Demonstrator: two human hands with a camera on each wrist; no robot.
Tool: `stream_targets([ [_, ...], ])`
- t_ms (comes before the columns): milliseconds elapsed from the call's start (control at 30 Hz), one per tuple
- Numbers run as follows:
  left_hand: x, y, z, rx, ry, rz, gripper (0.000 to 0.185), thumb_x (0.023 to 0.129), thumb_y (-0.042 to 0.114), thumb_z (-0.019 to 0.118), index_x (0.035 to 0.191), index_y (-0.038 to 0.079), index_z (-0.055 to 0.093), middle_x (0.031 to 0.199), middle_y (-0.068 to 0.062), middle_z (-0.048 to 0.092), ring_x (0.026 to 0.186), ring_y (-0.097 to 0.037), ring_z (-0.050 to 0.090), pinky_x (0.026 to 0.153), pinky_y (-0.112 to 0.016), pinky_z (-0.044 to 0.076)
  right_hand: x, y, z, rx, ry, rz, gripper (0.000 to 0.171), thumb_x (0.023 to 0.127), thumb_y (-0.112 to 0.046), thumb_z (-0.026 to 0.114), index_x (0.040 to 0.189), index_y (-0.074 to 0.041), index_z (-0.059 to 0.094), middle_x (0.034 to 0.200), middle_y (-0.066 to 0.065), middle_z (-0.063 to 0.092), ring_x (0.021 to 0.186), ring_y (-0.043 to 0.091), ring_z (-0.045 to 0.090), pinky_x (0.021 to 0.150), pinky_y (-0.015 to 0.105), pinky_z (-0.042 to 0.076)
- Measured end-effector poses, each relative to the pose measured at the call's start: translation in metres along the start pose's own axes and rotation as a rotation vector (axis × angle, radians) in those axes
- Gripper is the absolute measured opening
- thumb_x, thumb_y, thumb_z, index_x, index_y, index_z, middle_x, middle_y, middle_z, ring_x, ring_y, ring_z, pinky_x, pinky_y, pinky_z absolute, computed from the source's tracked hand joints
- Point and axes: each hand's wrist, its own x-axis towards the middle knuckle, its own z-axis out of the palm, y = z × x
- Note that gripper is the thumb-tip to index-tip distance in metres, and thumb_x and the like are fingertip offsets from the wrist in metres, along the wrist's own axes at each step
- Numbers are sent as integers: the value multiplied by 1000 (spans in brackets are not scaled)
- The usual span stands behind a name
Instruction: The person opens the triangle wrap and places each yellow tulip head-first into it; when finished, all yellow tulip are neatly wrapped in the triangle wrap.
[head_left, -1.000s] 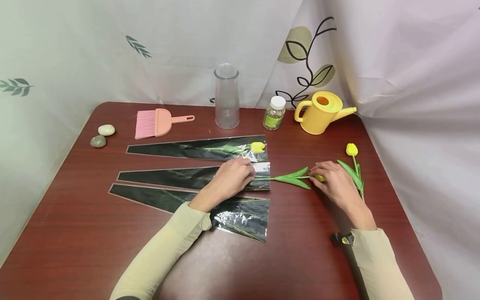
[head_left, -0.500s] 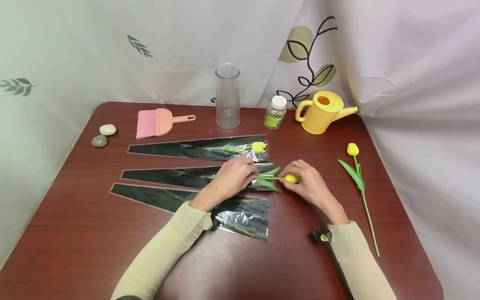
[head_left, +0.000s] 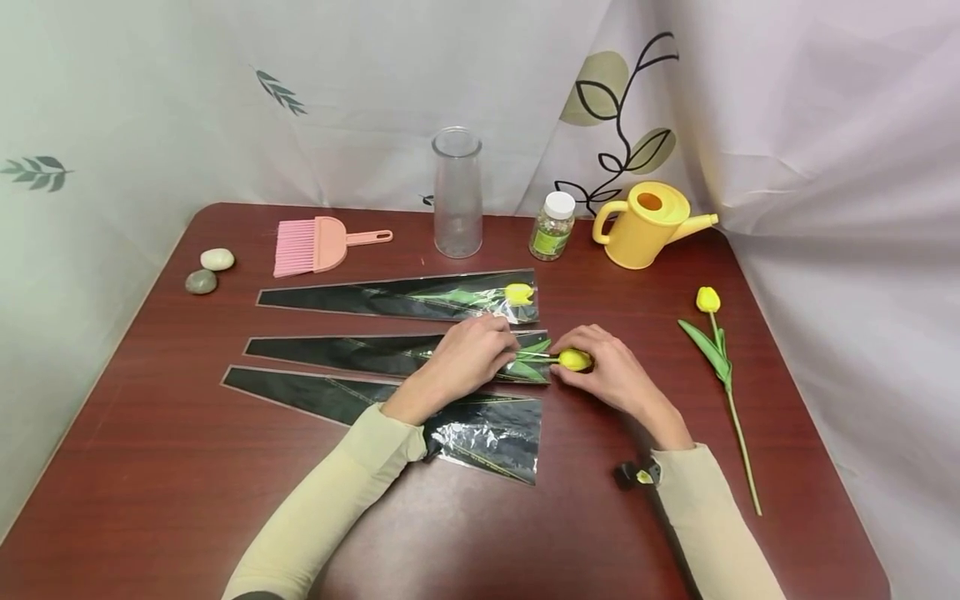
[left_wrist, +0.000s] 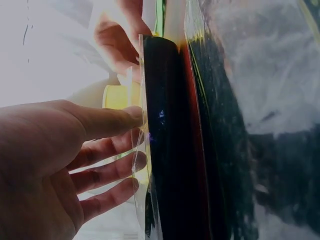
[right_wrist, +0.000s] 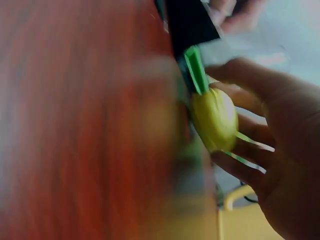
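My left hand (head_left: 467,357) pinches the clear film at the mouth of the middle black-backed flower sleeve (head_left: 337,354); the left wrist view has thumb and fingertips on that film (left_wrist: 137,165). My right hand (head_left: 611,371) holds a yellow tulip (head_left: 575,360) close to its bloom. In the right wrist view the fingers curl about the bloom (right_wrist: 216,120). The tulip's stem and leaves lie inside the sleeve, partly hidden by my left hand, while the bloom stays just outside the mouth. Above lies another sleeve (head_left: 330,300) with a yellow tulip inside. Below is a third sleeve (head_left: 495,429).
A loose yellow tulip (head_left: 718,364) lies at the right. Along the back stand a clear vase (head_left: 458,200), a white-capped jar (head_left: 552,229) and a yellow watering can (head_left: 641,229). A pink brush (head_left: 322,244) and two stones (head_left: 201,282) lie at the left.
My right hand has moved left with the tulip, and its leaves have slid into the middle sleeve. My left hand has stayed at the sleeve's mouth.
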Motion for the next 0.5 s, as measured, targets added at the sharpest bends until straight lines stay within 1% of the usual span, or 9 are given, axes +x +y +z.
stream_targets([
  [133, -1, 0, -1, -8, 5, -5, 9, 90, 19, 72, 96, 16, 77, 92, 4, 63, 88, -17, 58, 78, -34, 49, -10, 7, -13, -5, -46, 39, 40, 83, -30, 80, 118, -18, 67, 112, -6, 62, 104, 14, 53, 89, 41, 44],
  [233, -1, 0, -1, -13, 6, -6, 9, 90, 19, 73, 96, 15, 78, 93, 4, 64, 89, -17, 59, 79, -33, 49, -18, 14, -21, -16, -60, 53, 44, 82, -28, 81, 121, -15, 65, 113, -3, 62, 105, 17, 55, 90, 43, 44],
  [367, -1, -1, -1, -12, 4, -6, 9, 90, 19, 72, 96, 15, 78, 94, 4, 65, 90, -16, 59, 80, -33, 49, -24, 21, -24, -24, -43, 39, 37, 83, -22, 81, 117, -14, 68, 110, -2, 64, 103, 17, 56, 88, 42, 45],
  [500, 0, 0, 0, -14, 8, -7, 9, 90, 19, 72, 96, 16, 78, 93, 4, 64, 90, -16, 59, 80, -33, 49, -24, 25, -24, -40, -14, 18, 26, 83, -19, 80, 107, -14, 71, 104, -3, 65, 99, 17, 56, 85, 41, 45],
])
